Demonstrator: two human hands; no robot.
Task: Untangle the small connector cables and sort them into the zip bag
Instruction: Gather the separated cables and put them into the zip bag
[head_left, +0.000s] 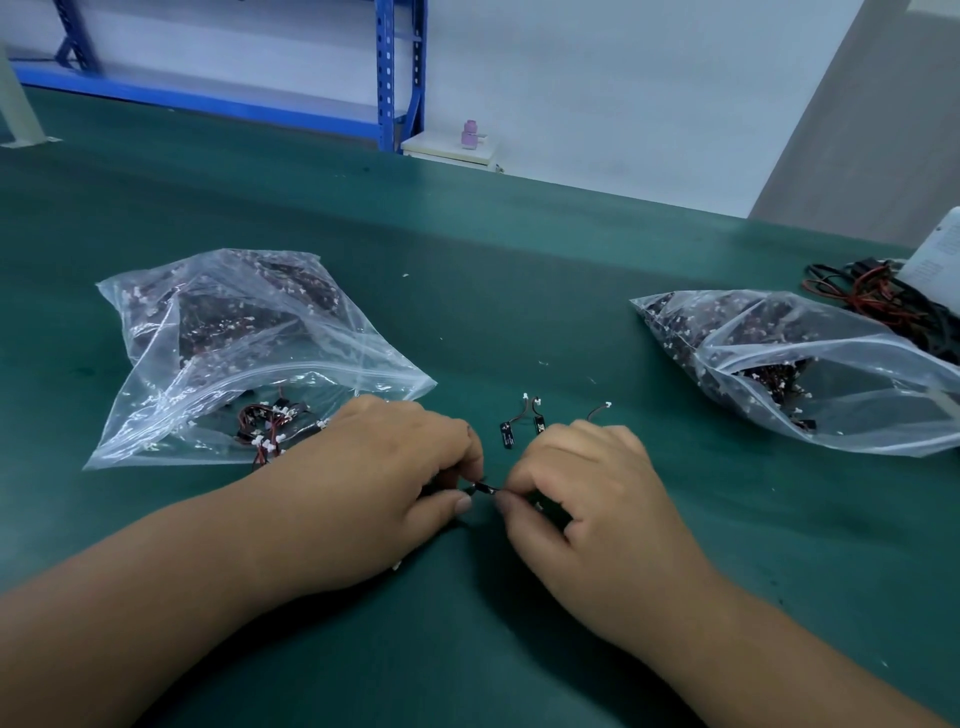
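Note:
My left hand (387, 475) and my right hand (582, 493) meet low on the green table, both pinching one small black connector cable (485, 487) between thumb and fingers. Just beyond my right hand lie a few loose connector cables (522, 423) with black tabs and white plugs. A clear zip bag (249, 358) at the left holds many tangled red-and-black cables, its mouth facing my left hand. A second clear zip bag (810, 369) full of cables lies at the right.
A pile of thicker red and black wires (878, 296) and a white paper (935, 254) sit at the far right edge. Blue shelving (395, 78) and a white cabinet (452, 150) stand behind the green table (519, 291).

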